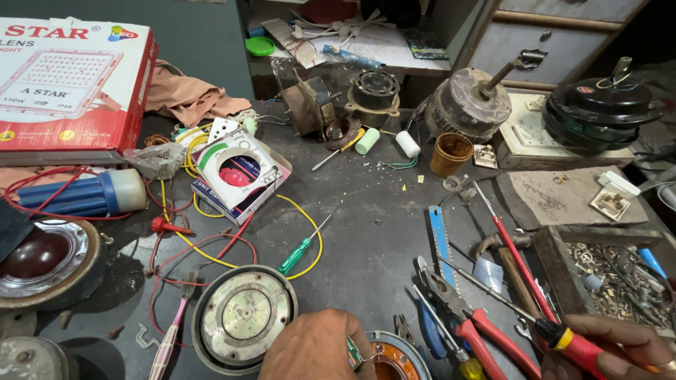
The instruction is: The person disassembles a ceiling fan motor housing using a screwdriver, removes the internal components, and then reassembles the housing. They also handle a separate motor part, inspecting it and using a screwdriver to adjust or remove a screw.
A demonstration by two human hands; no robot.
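Dark workbench [366, 211] fills frame. Round motor cover [243, 317] lower left. Copper-wound stator [394, 359] at bottom centre edge, touching left hand [317, 348], which pinches small green-tipped part [355, 352] at stator's rim. Right hand [609, 345], lower right, closed round red-handled screwdriver [563, 338]; shaft's long axis runs up-left, tip above stator. Left hand nearer stator.
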